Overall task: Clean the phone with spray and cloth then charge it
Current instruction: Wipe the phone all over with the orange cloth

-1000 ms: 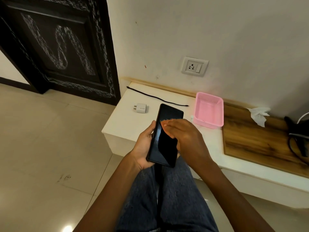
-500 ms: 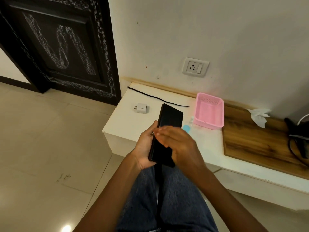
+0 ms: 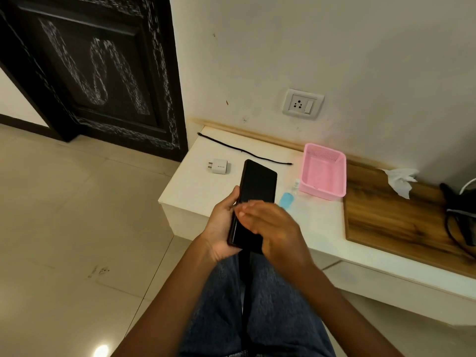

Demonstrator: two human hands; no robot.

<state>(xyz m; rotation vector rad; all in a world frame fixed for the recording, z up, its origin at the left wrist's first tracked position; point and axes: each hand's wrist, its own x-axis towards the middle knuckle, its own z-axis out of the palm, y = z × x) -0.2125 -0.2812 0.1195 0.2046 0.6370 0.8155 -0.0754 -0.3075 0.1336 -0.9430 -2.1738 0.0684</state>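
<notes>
The left hand (image 3: 221,222) grips a slim black glass-faced phone (image 3: 253,202) by its edge, steadying it above the lap; the right hand (image 3: 270,228), fingers flat (apparently empty), rubs the screen. A small blue spray bottle (image 3: 287,199) lies within reach on the white desk (image 3: 195,191).

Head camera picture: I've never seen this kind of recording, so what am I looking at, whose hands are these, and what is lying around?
There is no machine here. A person wears a wide-angle camera on the head, looking down at their own hands and knees. The left hand grips a dark phone by its edge. The right hand lies across the screen with fingers fairly straight, blurred. On the white ledge lie a white charger plug, a black cable, a small blue spray bottle and a pink basket. A crumpled white tissue or cloth rests on the wooden board. A wall socket sits above.
</notes>
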